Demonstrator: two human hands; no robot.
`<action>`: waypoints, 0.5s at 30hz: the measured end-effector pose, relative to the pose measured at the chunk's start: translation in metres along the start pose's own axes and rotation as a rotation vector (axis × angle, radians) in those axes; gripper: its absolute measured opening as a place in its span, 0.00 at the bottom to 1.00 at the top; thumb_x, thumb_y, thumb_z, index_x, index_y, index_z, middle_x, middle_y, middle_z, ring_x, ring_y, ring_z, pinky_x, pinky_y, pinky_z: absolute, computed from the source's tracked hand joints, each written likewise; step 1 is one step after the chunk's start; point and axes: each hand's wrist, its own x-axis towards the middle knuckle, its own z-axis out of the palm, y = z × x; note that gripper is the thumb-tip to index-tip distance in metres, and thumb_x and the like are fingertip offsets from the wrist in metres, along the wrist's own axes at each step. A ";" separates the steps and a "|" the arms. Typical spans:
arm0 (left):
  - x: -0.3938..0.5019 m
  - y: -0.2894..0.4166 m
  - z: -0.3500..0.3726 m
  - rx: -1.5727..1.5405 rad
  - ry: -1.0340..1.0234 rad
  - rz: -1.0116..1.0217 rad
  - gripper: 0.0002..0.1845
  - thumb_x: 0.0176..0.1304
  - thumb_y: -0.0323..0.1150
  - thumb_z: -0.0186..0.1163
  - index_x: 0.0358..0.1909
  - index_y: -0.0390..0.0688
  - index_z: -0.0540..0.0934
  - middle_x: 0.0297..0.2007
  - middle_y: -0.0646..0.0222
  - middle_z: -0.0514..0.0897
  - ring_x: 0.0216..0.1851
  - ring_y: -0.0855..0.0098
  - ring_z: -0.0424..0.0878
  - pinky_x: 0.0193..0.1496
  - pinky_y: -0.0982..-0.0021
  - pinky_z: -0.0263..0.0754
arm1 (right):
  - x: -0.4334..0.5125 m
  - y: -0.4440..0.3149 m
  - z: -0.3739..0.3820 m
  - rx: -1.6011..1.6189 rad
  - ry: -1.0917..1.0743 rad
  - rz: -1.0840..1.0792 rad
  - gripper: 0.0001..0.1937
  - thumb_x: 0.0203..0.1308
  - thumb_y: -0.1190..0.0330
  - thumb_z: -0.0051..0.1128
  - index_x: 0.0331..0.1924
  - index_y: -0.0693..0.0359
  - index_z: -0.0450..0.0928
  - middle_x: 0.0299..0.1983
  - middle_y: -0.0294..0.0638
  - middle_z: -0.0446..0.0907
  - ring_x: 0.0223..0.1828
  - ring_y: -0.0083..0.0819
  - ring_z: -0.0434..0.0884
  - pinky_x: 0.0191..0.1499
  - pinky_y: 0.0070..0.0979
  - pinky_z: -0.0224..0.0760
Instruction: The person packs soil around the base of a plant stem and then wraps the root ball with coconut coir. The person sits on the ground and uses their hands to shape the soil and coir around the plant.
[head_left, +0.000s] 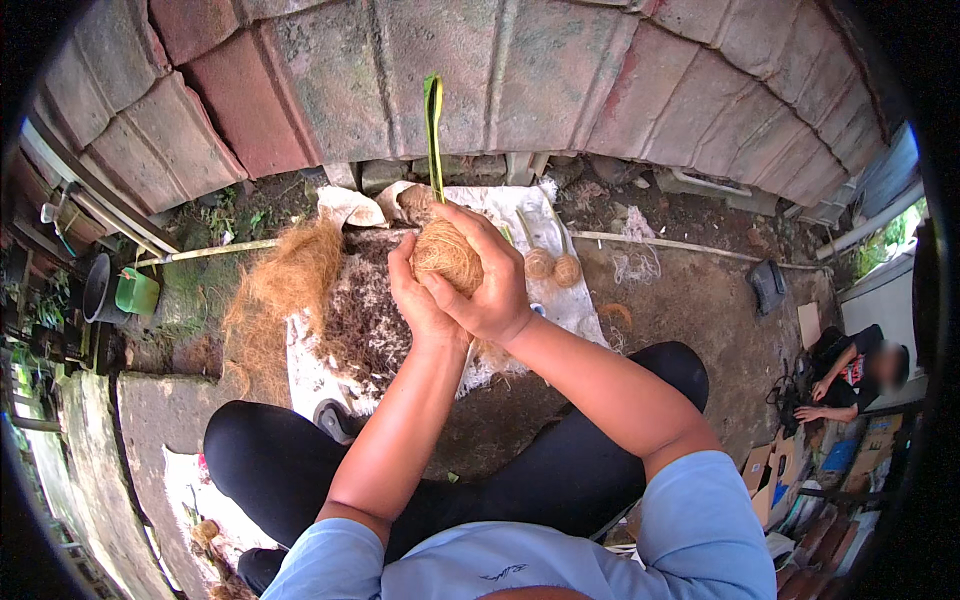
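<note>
Both hands are cupped around a ball wrapped in tan fibre (448, 253), above a white woven sack (589, 319). My left hand (420, 304) supports its left side and underside. My right hand (491, 274) wraps the right side, thumb across the front. A long green leaf with yellow edges (433, 135) rises upright behind the ball; where it meets the ball is hidden by fingers. Under my forearms lies dark, crumbly planting material (364, 307). Loose coconut-like fibre (289, 281) is heaped left of it. Two smaller wrapped balls (538, 264) with green stems rest to the right.
Roof tiles (442, 75) overhang the far side. A thin pole (697, 251) crosses the ground behind the sack. White string (637, 259) lies right. A dark-handled object (334, 422) sits by my left knee. Another person (855, 375) sits far right; a green container (137, 291) stands left.
</note>
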 end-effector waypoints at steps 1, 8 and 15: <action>0.001 0.001 -0.002 -0.011 0.005 -0.003 0.21 0.76 0.49 0.49 0.50 0.40 0.79 0.44 0.62 0.86 0.46 0.63 0.86 0.54 0.60 0.82 | 0.001 -0.002 0.001 -0.016 -0.009 -0.002 0.35 0.58 0.60 0.73 0.67 0.69 0.75 0.59 0.55 0.81 0.60 0.46 0.83 0.65 0.39 0.74; -0.003 0.007 0.002 -0.092 -0.008 -0.175 0.21 0.78 0.46 0.43 0.52 0.41 0.79 0.48 0.62 0.86 0.50 0.60 0.87 0.58 0.57 0.83 | 0.005 -0.002 -0.007 -0.019 -0.017 -0.008 0.30 0.56 0.59 0.74 0.60 0.66 0.80 0.53 0.52 0.83 0.55 0.45 0.84 0.59 0.37 0.78; -0.010 -0.006 0.003 0.012 -0.112 -0.196 0.21 0.83 0.46 0.40 0.60 0.44 0.75 0.55 0.62 0.84 0.56 0.61 0.85 0.62 0.57 0.82 | 0.006 0.003 -0.019 -0.050 0.052 -0.011 0.30 0.54 0.53 0.77 0.57 0.62 0.82 0.48 0.50 0.84 0.50 0.47 0.86 0.54 0.38 0.79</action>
